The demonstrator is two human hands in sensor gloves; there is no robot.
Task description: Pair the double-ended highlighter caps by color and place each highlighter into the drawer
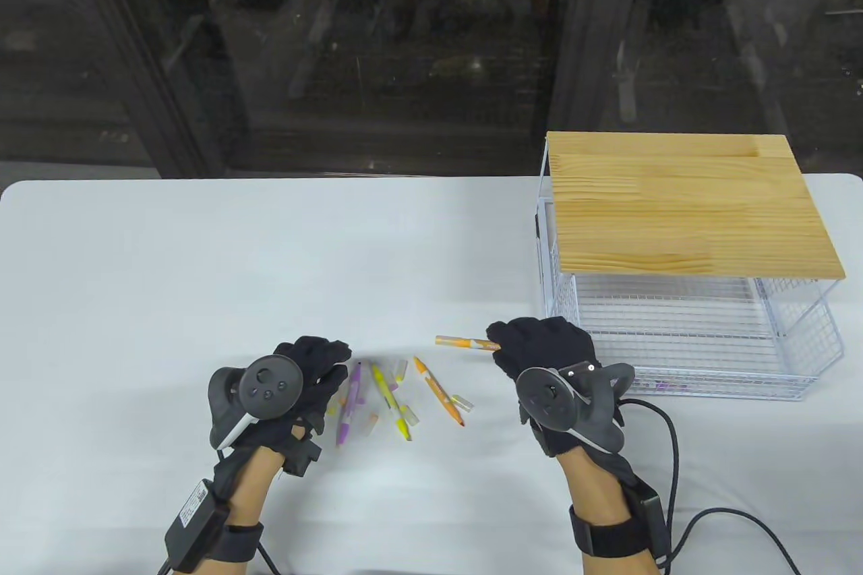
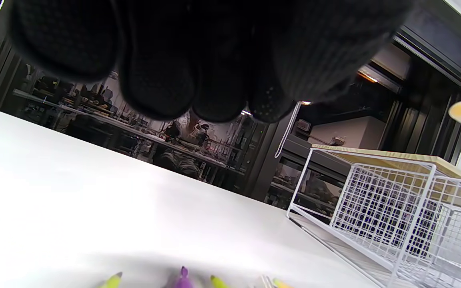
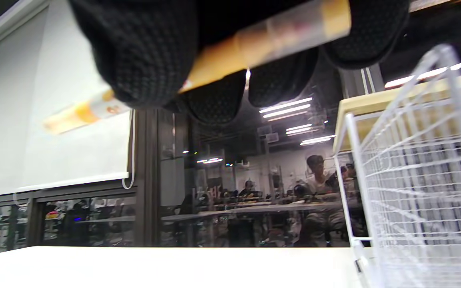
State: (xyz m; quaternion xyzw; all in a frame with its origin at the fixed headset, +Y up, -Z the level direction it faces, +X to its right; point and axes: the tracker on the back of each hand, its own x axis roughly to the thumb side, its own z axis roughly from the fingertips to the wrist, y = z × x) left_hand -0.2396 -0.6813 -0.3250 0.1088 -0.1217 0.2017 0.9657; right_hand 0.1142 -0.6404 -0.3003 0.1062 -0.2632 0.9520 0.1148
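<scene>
My right hand (image 1: 502,340) grips an orange highlighter (image 1: 465,342) just left of the pulled-out white wire drawer (image 1: 708,332); the pen sticks out leftward, above the table. In the right wrist view the orange highlighter (image 3: 254,44) runs across under the curled fingers (image 3: 142,60). My left hand (image 1: 323,366) hovers over the left edge of a pile of loose pens: a purple highlighter (image 1: 349,403), a yellow highlighter (image 1: 391,400) and an orange highlighter (image 1: 439,391), with loose clear caps (image 1: 462,402) among them. The left fingers (image 2: 166,80) hang loosely curled and hold nothing.
The drawer sits in a white wire rack with a wooden top (image 1: 681,204) at the right of the white table (image 1: 202,265). A black cable (image 1: 674,440) loops from my right wrist. Dark glass panels stand behind the table.
</scene>
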